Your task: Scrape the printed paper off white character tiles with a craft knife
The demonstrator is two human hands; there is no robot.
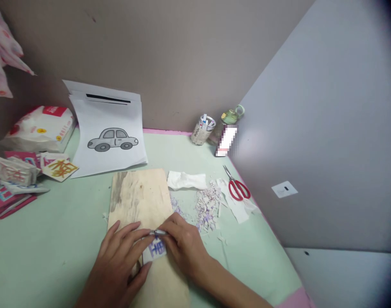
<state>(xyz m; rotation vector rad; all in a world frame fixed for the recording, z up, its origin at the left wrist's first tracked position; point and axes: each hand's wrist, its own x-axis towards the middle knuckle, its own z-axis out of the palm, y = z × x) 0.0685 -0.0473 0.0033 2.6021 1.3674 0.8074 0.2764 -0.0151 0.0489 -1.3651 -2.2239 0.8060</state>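
A small white paper card [154, 253] with a purple-blue character lies on the wooden board [142, 190]. My left hand [121, 252] holds the card from its left side, index finger and thumb at its edges and the other fingers stretched over the board. A slim silver craft knife [159, 232] is pinched in my right hand [184, 239], its tip pointing left at the card's top edge, close to my left index finger. The right palm hides part of the card's right side.
Paper shavings [208, 207], a folded tissue [186, 180] and red-handled scissors [236, 186] lie right of the board. Behind stand a tin of pens [200, 132], a green bottle [230, 116] and a car drawing [113, 139]. Paper cut-outs [19, 171] are piled left.
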